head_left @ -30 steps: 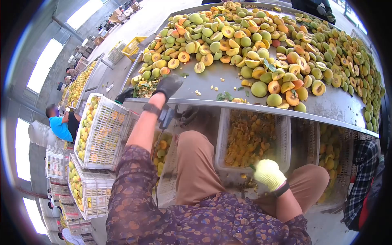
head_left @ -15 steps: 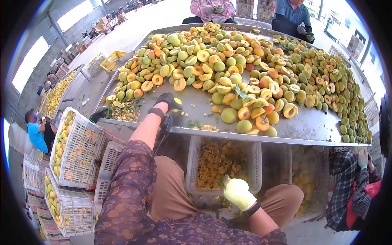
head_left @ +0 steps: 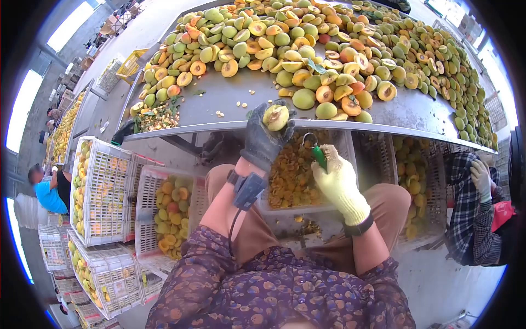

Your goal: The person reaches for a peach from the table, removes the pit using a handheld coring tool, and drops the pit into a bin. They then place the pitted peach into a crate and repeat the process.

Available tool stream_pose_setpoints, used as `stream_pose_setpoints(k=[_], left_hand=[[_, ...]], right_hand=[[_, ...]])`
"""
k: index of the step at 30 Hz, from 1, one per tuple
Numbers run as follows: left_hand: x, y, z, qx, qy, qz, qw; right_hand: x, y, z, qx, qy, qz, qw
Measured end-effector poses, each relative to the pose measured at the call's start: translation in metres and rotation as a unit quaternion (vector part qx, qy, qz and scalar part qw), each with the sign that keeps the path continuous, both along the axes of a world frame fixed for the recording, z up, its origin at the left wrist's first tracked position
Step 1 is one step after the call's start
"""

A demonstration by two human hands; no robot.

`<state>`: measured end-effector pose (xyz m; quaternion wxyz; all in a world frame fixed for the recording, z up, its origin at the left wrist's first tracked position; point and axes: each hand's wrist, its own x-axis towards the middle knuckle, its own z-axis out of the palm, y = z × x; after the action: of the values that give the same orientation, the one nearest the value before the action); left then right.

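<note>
My left hand (head_left: pixel 265 137), in a dark glove, holds a halved fruit (head_left: pixel 275 117) with its cut face up, just over the near edge of the metal table (head_left: pixel 230 127). To its right my right hand (head_left: pixel 338 183), in a pale yellow glove, grips the green handle of a tool with a looped metal end (head_left: pixel 319 155). The loop points up and left, apart from the fruit. Below both hands a crate (head_left: pixel 301 210) holds yellow-orange fruit pieces. Heaped green and orange fruit (head_left: pixel 307 49), many pieces halved, covers much of the tabletop.
Stacked white crates (head_left: pixel 109 192) of fruit stand at the left, with another fruit crate (head_left: pixel 143 214) beside my leg. A co-worker in a plaid sleeve (head_left: pixel 466 192) sits at the right. Another person (head_left: pixel 49 192) in blue is at the far left.
My left hand has come back from the tabletop with a fruit half and turned palm up. My right hand has risen from above the crate, bringing the green-handled tool into clear view. The view has tilted down.
</note>
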<state>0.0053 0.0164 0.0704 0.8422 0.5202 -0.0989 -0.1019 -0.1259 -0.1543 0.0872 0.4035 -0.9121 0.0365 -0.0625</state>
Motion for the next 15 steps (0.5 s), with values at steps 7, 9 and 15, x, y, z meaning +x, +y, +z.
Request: stream_pose_setpoints(k=[7,9,15], left_hand=[[-0.011,-0.041,-0.039,0.175,-0.21,0.045,0.961],[-0.016,-0.047,-0.033,0.059,-0.132,0.034,0.989],[-0.02,-0.052,-0.037,0.075,-0.155,0.045,0.984]], right_hand=[[0.02,0.006,-0.004,0.008,-0.08,-0.039,0.996],[0.025,0.005,-0.004,-0.007,-0.036,-0.038,0.999],[0.032,0.009,-0.015,-0.011,0.037,-0.015,0.999]])
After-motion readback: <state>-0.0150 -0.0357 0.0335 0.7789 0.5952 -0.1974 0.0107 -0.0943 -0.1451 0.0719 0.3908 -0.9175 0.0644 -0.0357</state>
